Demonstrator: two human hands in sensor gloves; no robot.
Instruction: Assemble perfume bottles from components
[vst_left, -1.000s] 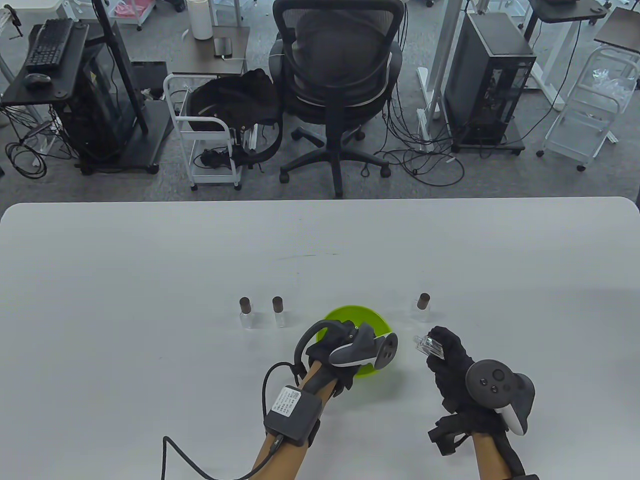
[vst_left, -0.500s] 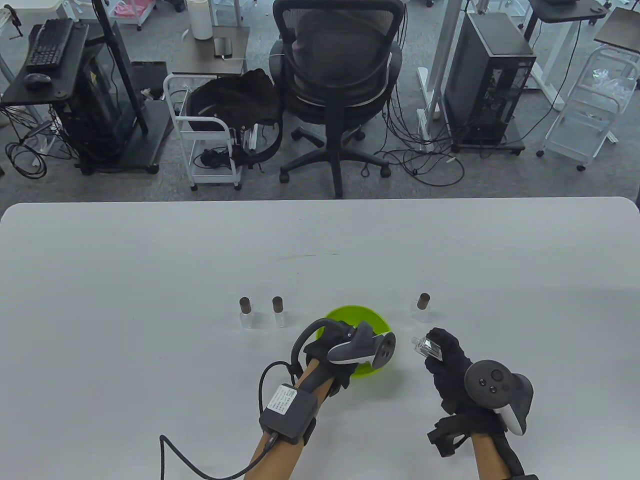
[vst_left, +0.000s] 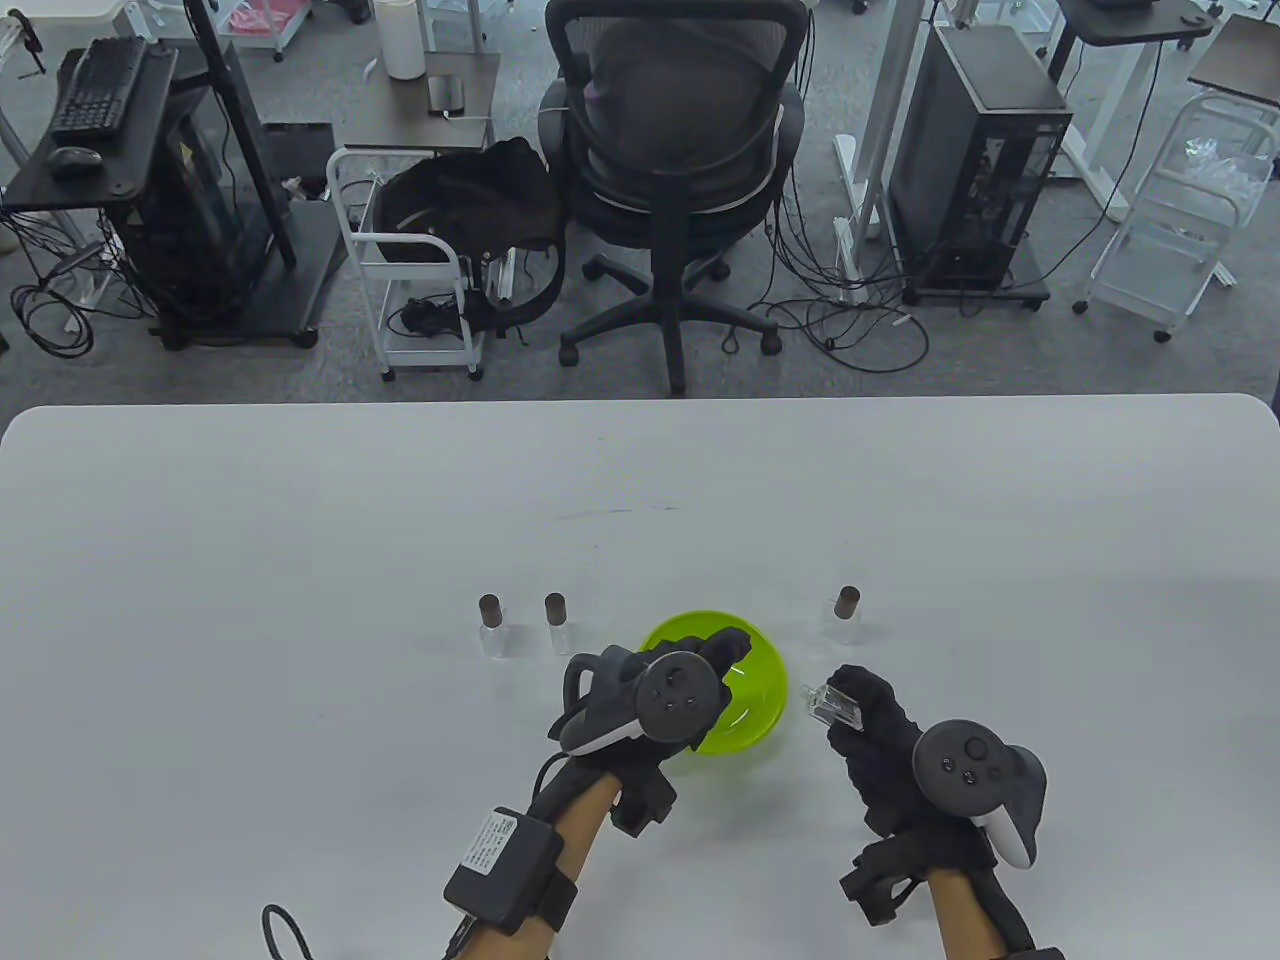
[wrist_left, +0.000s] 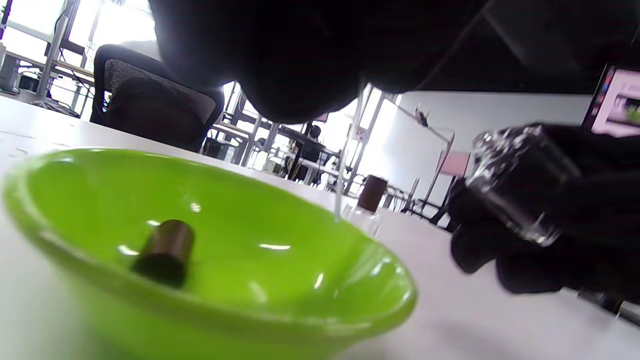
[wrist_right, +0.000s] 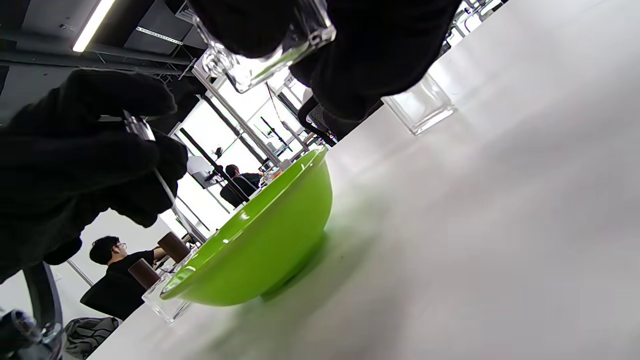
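Note:
My right hand grips a clear glass bottle on its side, neck pointing left, just right of the green bowl. My left hand hovers over the bowl. In the right wrist view it pinches a spray pump whose thin clear tube hangs down. A brown cap lies inside the bowl. The bottle's open neck faces the left hand, a short gap away from the tube.
Two capped bottles stand left of the bowl and a third stands behind my right hand. An office chair sits beyond the table's far edge.
My left hand turned palm-down and came up out of the bowl with the pump. My right hand carried the bottle a little left, toward the bowl.

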